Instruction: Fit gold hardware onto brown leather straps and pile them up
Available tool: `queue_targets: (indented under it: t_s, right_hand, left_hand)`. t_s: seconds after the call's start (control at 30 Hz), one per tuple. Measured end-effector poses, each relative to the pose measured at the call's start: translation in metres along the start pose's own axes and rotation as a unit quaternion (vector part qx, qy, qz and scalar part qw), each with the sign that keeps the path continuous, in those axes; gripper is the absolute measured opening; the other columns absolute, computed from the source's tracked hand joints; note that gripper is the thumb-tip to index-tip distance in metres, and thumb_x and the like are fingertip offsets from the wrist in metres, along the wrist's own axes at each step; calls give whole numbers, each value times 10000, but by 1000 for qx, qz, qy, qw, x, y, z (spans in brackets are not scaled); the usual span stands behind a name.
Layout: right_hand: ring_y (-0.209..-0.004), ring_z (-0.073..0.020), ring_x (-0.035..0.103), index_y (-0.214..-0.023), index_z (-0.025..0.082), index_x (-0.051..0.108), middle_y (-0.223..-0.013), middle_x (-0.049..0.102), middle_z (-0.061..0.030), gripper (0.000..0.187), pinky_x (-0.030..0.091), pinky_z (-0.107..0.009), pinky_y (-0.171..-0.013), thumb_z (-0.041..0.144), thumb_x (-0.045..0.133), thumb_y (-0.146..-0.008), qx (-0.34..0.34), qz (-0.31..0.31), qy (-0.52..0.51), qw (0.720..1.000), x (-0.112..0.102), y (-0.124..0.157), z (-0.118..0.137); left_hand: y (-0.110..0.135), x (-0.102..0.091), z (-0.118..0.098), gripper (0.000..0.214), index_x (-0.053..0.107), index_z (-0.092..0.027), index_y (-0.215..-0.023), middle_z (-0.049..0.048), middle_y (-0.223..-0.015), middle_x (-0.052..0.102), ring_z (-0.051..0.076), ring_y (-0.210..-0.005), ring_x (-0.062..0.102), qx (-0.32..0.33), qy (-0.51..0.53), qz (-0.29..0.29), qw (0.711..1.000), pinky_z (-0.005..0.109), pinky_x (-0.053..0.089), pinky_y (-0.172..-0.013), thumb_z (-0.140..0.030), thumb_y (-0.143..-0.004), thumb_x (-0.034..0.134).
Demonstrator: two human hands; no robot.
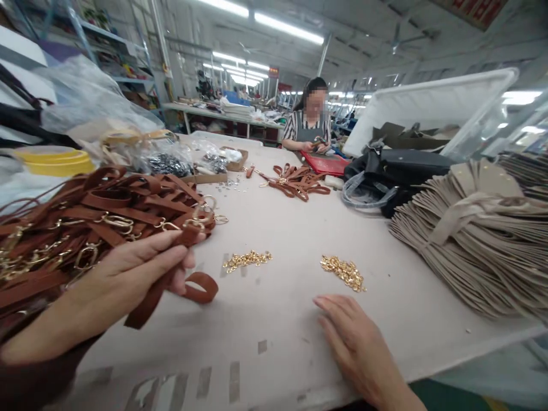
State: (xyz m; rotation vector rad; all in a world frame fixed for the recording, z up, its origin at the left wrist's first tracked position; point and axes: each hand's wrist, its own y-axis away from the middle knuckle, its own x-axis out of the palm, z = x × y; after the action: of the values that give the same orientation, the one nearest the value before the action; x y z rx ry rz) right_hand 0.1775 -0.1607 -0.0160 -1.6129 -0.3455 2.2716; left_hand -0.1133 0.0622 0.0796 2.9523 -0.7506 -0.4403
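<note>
My left hand (pixel 143 265) is closed around a brown leather strap (pixel 203 287), with the thumb on top. One end of the strap curls into a loop by my fingers, and another part hangs below the palm. Beside this hand lies a big heap of brown straps (pixel 115 200) with gold rings and clasps. My right hand (pixel 357 342) is low over the table's near side, fingers stretched out and holding nothing. Just beyond its fingertips is a pile of small gold metal pieces (pixel 343 273). A second pile of small gold rings (pixel 248 261) lies between the hands.
On the right are bundled beige pieces (pixel 475 234), a black bag (pixel 398 171) and a white bin (pixel 428 103). Farther back lie more brown straps (pixel 295 181). Across the table a person (pixel 309 123) handles something small. Plastic bags (pixel 171 160) and yellow tape rolls (pixel 55 161) sit left.
</note>
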Motion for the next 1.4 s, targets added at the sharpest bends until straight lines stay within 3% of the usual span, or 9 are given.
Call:
queue_targets:
  t_s: [0.1,0.23,0.33,0.47,0.67,0.8,0.9,1.0,1.4]
  right_hand:
    - [-1117,-240,539,-1227,216,584,-1207,634,-76,314,461,-438,-977,218,496,-926,-40,81,15,996,33,-58,30]
    - [-1170,-270,488,-1243,234,563,-1289,580,-76,330,440,-462,-975,267,541,-915,-36,101,41,993,64,-92,50]
    - [-1188,-265,477,-1267,250,545,-1314,563,-83,370,428,-443,-977,224,560,-898,-34,84,44,995,77,-102,55]
    - [-1154,-250,510,-1208,250,592,-1222,623,-85,352,416,-423,-982,167,579,-866,-43,48,-7,998,84,-107,55]
    - [-846,-191,616,-950,183,669,-893,699,-62,189,493,-327,-787,135,497,-887,43,-23,-130,990,69,-93,39]
    - [-667,-152,630,-847,186,668,-744,692,-22,165,510,-260,-627,349,638,-843,204,-57,-401,891,49,-69,40]
    - [-617,-149,646,-832,173,667,-694,700,-21,242,537,-269,-610,389,742,-751,248,-41,-542,802,41,-57,49]
    - [-583,-148,650,-785,164,681,-671,709,-29,253,547,-276,-594,387,778,-714,268,-24,-588,763,39,-53,55]
    - [-545,-109,571,-730,163,727,-567,655,2,260,456,-223,-576,404,803,-666,316,34,-561,764,35,-47,50]
  left_hand:
    - [0,45,-14,206,624,-148,-888,0,-655,626,113,-515,577,-8,130,131,983,172,435,-477,-349,-845,610]
    - [-11,89,-2,222,625,-151,-1003,9,-776,618,83,-518,550,-26,319,176,931,177,450,-487,-267,-814,631]
    - [-16,105,14,229,630,-135,-1025,28,-750,628,65,-501,497,-29,336,202,920,141,378,-441,-262,-836,602]
    - [-14,111,26,266,621,-124,-1063,27,-688,626,67,-477,470,-36,281,204,937,133,333,-400,-276,-854,556]
    - [-12,114,35,299,581,-157,-1119,78,-1068,638,90,-638,598,-44,237,174,955,135,350,-402,-247,-835,550]
    - [-10,119,41,290,566,-179,-1140,73,-1126,615,107,-718,635,-21,202,192,960,135,367,-419,-261,-865,528]
    - [-5,124,41,268,574,-156,-1095,62,-1029,622,99,-670,622,-29,200,234,951,133,363,-413,-290,-865,542]
    - [1,129,38,261,574,-140,-1075,23,-847,608,90,-625,601,-49,207,281,936,119,347,-405,-295,-866,545]
    - [6,134,44,251,570,-155,-1092,33,-899,609,111,-653,631,-42,152,329,931,118,352,-393,-280,-888,492]
